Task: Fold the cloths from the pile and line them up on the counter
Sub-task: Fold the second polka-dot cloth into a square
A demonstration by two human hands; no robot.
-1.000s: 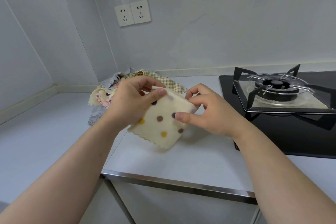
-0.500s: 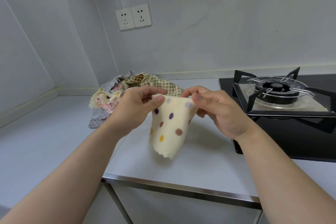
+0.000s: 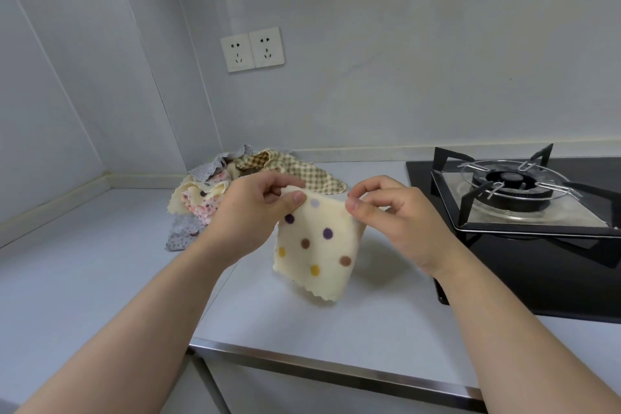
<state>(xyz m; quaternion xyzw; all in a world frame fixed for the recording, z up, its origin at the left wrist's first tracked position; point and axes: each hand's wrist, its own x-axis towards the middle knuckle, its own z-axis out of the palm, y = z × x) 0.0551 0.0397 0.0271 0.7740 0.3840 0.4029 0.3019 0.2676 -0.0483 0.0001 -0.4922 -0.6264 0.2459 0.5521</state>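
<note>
- Our left hand [image 3: 248,212], at mid-frame, pinches the upper left corner of the cream polka-dot cloth [image 3: 316,245] between thumb and curled fingers.
- Our right hand [image 3: 396,222], just right of it, pinches the cloth's upper right corner, its other fingers loosely curled.
- Between the two hands we hold the cloth up over the counter [image 3: 336,323]. It hangs down with its zigzag lower edge close to the white surface, and we cannot tell whether it touches.
- Behind the left hand, toward the corner of the walls, we see the pile [image 3: 208,198] of crumpled cloths on the counter, with a brown checked cloth [image 3: 302,175] spread at its right side.
- At the right of the frame sits a black gas stove [image 3: 524,191], and on the wall at upper centre is a double socket [image 3: 252,49].
</note>
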